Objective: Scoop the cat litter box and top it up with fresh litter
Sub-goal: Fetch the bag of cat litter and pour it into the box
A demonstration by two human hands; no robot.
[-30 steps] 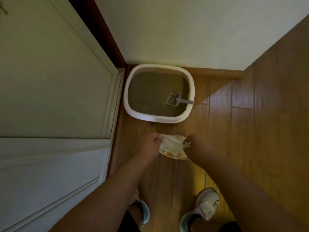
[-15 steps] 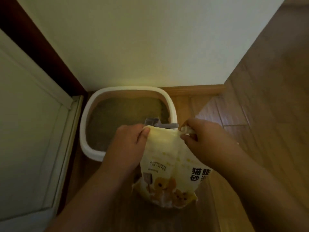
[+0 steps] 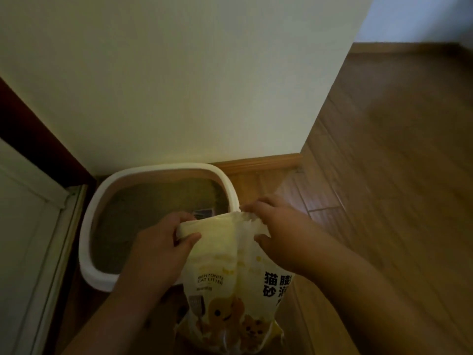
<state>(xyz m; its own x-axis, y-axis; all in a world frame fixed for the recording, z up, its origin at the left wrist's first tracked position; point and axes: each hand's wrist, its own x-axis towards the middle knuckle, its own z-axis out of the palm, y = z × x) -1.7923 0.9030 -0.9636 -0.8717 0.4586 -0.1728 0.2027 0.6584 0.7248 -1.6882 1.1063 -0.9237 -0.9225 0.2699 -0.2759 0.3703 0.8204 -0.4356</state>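
Left hand: thumb and curled fingers pinching the top left edge of a pale yellow plastic cat-litter bag printed with cartoon cats; right hand gripping the crumpled top right corner. Bag: upright, just in front of a white-rimmed oval litter box holding grey litter, set against the cream wall on brown wooden flooring. Grey scoop: partly visible inside the box, behind the bag's top.

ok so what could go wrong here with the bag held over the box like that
1. Both hands, left and right, pinch only the crumpled top of the litter bag; if the top tears open suddenly, litter may gush out.
2. The bag hangs over the litter box's near right rim, partly above the wood floor, so litter could spill outside.
3. The scoop lies in the box behind the bag and could get buried.
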